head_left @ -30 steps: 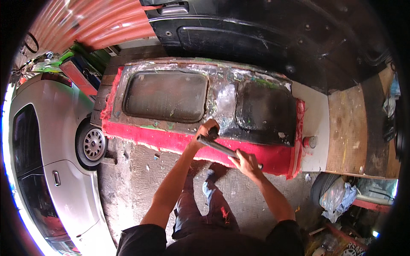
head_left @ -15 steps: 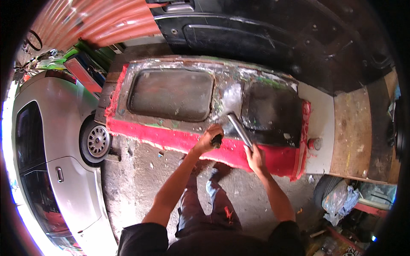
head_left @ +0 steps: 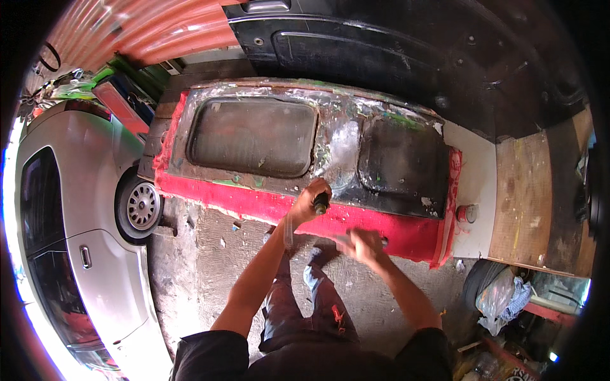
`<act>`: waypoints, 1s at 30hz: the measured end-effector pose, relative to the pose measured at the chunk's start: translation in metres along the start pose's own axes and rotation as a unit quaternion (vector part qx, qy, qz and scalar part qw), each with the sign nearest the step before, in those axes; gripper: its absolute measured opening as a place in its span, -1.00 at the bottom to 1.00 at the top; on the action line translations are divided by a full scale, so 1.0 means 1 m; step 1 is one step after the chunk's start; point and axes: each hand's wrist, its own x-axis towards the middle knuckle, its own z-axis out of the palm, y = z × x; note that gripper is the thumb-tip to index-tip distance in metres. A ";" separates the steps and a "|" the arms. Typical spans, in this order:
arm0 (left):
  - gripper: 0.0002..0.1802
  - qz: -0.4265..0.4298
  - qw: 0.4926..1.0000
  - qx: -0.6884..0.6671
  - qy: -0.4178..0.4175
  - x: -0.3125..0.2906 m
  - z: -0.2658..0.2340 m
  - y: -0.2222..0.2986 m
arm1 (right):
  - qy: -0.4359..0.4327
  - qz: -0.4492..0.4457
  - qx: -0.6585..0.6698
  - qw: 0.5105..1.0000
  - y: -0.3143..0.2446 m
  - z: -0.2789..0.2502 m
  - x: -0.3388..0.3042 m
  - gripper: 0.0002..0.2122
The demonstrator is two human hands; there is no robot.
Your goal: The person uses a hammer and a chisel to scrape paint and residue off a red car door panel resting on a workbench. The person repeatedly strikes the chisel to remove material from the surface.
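Red corrugated wall, rough grey floor

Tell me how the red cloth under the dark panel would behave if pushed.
The red cloth would probably crumple easily, given its frayed, wavy edge. It would likely resist sliding, since the dark panel lies on top.

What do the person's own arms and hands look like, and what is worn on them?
Black short sleeves cover the upper arms, and the forearms are bare. The left hand and right hand wear no gloves. The right one is blurred, so small details there cannot be told.
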 end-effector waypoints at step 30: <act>-0.74 0.025 1.000 -0.016 0.003 0.003 -0.002 -0.003 | 0.013 0.049 -0.074 0.996 0.009 0.013 0.003 -0.57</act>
